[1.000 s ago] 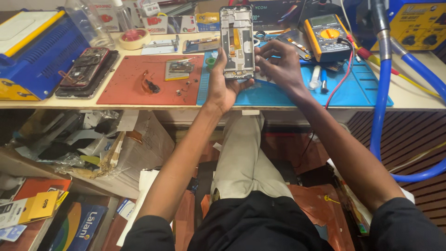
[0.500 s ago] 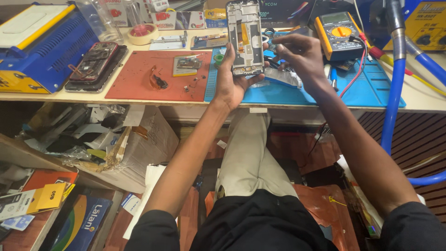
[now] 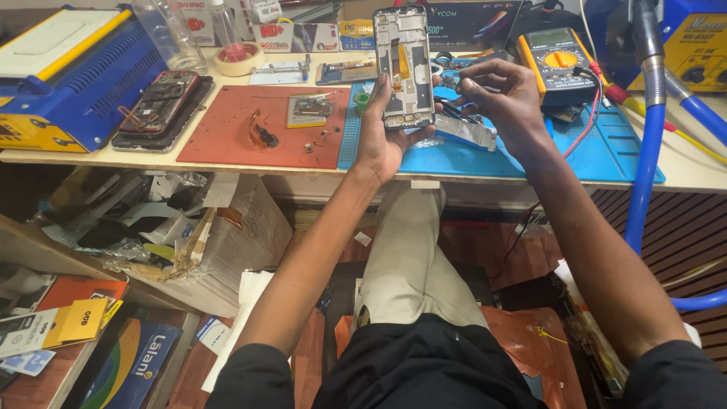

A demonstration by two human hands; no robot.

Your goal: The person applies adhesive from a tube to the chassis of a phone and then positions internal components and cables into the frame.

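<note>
My left hand [image 3: 384,140] holds an opened phone frame [image 3: 404,67] upright above the workbench, its bare inner side facing me. To the right of the frame, my right hand [image 3: 506,97] hovers over the blue work mat [image 3: 606,151] with its fingertips pinched together near the frame's edge. Whether something small sits in that pinch is too fine to tell. A silvery foil-like piece [image 3: 466,130] lies on the mat under the right hand.
A red mat [image 3: 227,136] carries small parts and a circuit board [image 3: 310,110]. Further left lie a dismantled phone [image 3: 159,102] and a blue and yellow machine [image 3: 60,76]. An orange multimeter [image 3: 556,60] and a blue hose [image 3: 647,151] are at right. Boxes and clutter sit below the bench.
My right hand has drawn slightly away from the phone frame to the right. The left hand keeps holding the frame upright. The view has shifted a little.
</note>
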